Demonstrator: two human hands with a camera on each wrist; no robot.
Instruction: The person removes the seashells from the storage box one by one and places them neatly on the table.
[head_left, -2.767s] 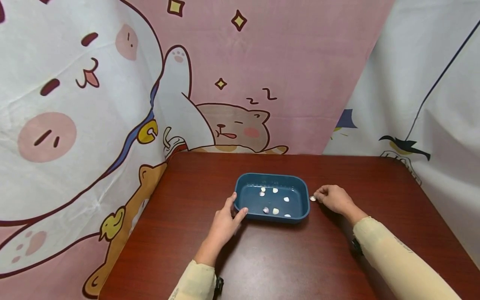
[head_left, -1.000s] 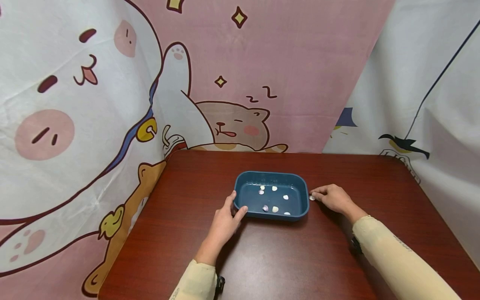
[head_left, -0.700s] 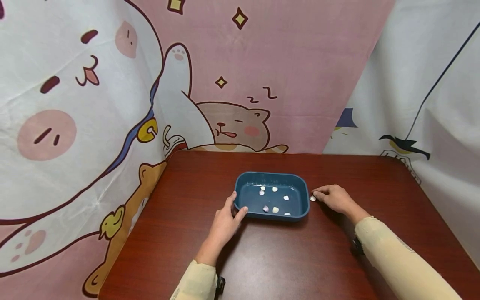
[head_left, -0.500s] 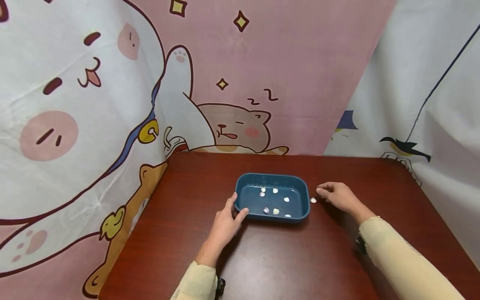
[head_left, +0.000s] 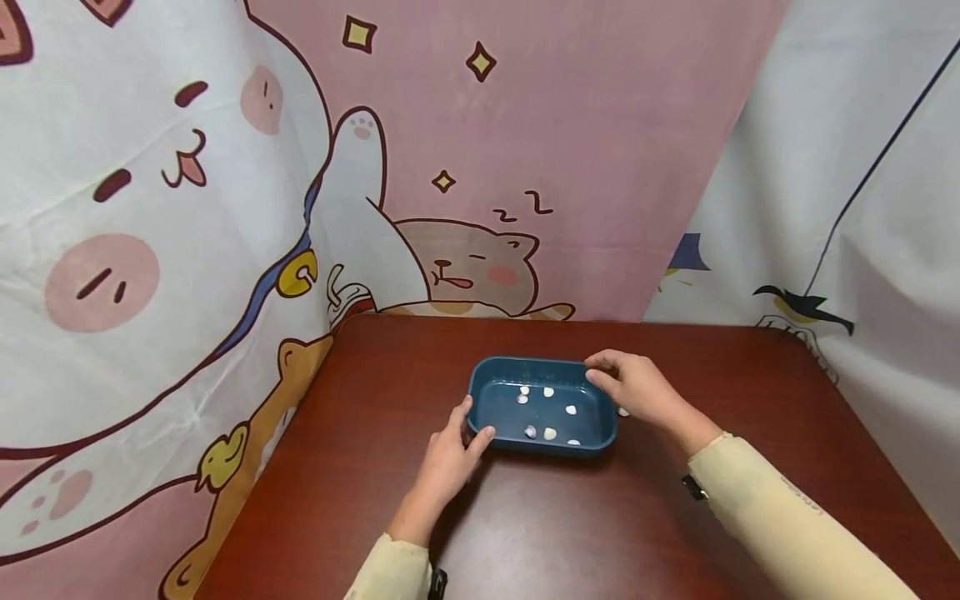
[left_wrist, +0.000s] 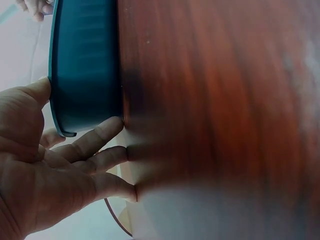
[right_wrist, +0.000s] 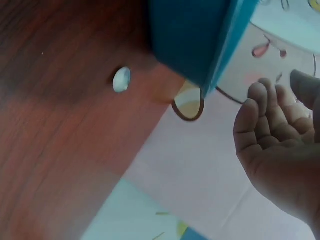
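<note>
Blue tray: relaxed right hand has moved above its right rim, shell still outside; left hand, fingers extended, touches it.

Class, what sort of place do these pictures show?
Probably an indoor corner set up for filming: a pink-and-white cloth backdrop printed with cartoon animals hangs behind a reddish-brown wood-grain table, where a rectangular dark-blue tray holds small pale shell-like pieces.

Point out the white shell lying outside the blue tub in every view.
Head: right of centre, the shell lies beside the tub's right end, partly hidden.
Left wrist: not in it.
Right wrist: the shell lies upper left, on the table.
Shared landmark: the tub, upper left in left wrist, top middle in right wrist.
</note>
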